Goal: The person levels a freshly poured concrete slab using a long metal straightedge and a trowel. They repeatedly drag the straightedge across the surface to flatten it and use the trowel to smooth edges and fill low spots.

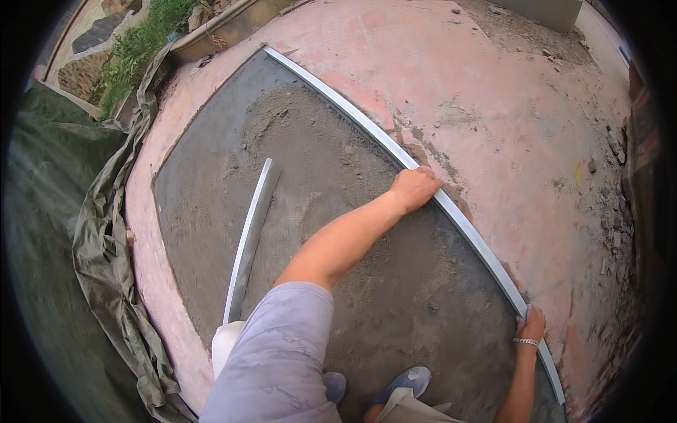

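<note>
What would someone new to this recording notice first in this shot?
Probably the long silver bar sweeping from upper middle to lower right, with the left hand around its middle and the right hand nearer its lower end. Next come the dark grey patch along its left side, bordered by pink ground, and a shorter bar on that patch.

My long bar [486, 257] was silvery white. Left of it, the rough patch [381, 282] was mottled dark grey and the shorter bar [250, 240] silver-grey; right of it, the slab [493, 106] was blotchy pink. My sleeve [275, 345], left of that bar, was pale lilac with darker streaks; the blurred tarp [56, 225], farther left, seemed dull green.
</note>
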A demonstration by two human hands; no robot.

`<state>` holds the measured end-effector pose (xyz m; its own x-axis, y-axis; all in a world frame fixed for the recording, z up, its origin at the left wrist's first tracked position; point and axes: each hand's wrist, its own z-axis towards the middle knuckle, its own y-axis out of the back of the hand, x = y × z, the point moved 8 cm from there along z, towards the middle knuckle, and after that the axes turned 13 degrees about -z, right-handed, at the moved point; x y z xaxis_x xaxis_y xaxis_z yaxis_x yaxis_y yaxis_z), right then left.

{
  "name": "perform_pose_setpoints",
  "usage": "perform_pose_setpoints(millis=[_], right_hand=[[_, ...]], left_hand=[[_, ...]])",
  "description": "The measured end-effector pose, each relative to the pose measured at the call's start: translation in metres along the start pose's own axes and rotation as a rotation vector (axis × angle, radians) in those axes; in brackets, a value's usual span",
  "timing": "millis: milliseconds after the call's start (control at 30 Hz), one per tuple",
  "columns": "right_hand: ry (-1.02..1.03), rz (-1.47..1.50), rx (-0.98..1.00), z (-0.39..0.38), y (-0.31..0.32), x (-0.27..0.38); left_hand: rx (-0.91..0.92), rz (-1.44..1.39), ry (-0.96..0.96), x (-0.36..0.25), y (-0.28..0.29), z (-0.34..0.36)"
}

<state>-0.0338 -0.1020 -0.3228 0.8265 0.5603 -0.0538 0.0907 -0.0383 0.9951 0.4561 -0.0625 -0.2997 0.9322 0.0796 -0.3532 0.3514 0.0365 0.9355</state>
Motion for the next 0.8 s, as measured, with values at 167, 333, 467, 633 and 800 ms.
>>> perform_pose_setpoints(millis=[167, 333, 467, 633, 800], right_hand=[[0.072, 0.064, -0.048, 0.023, -0.003, 0.027], [0.09, 0.02, -0.035, 0.004, 0.012, 0.018], [-0.037, 0.0, 0.037, 0.014, 0.0, 0.018], [0.028, 0.006, 0.024, 0.02, -0.004, 0.026], [0.015, -0.015, 0.077, 0.003, -0.002, 0.015]], left_hand=[[0.039, 0.009, 0.015, 0.032, 0.017, 0.005], [0.062, 0.068, 0.028, 0.0, 0.0, -0.009], [0.038, 0.072, -0.016, 0.017, 0.007, 0.001], [0.023, 0.069, 0.009, 0.024, 0.015, 0.001], [0.064, 0.057, -0.006, -0.004, 0.005, -0.014]])
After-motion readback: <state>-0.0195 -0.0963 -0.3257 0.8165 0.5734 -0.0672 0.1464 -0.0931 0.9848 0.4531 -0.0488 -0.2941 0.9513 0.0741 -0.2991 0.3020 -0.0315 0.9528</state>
